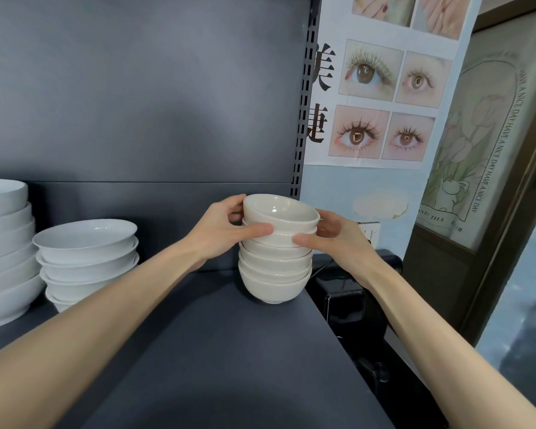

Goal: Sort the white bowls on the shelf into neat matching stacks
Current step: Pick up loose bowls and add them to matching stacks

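Note:
A stack of several small cream bowls stands near the right edge of the dark grey shelf. Its top bowl is tilted. My left hand grips the top bowls from the left, thumb across the front. My right hand holds them from the right, thumb at the front and fingers behind. A stack of medium white bowls sits to the left. A taller stack of large white bowls stands at the far left edge, partly cut off.
The shelf's grey back panel rises behind the bowls, with a slotted upright at its right. Past the shelf edge sits a black device. A poster with eye pictures hangs on the wall beyond.

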Demonstrator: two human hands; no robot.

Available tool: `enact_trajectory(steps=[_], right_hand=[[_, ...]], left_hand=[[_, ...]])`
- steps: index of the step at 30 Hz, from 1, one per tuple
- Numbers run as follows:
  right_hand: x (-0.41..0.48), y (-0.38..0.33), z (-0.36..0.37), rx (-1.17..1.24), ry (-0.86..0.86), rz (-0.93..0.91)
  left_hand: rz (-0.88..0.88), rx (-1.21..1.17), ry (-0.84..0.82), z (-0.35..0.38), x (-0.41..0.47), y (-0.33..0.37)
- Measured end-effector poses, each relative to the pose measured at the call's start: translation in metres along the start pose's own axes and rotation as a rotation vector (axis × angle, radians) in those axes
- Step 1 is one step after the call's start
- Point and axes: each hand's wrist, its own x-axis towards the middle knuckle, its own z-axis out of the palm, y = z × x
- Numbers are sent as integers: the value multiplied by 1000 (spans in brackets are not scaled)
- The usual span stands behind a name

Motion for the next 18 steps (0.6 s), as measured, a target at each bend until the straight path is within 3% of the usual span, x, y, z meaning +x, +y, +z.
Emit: enact_trajectory(steps=[18], right_hand=[[-1,-11,-1,-55,-5,63]], left_hand=[[-85,54,-25,-2,-3,-1]])
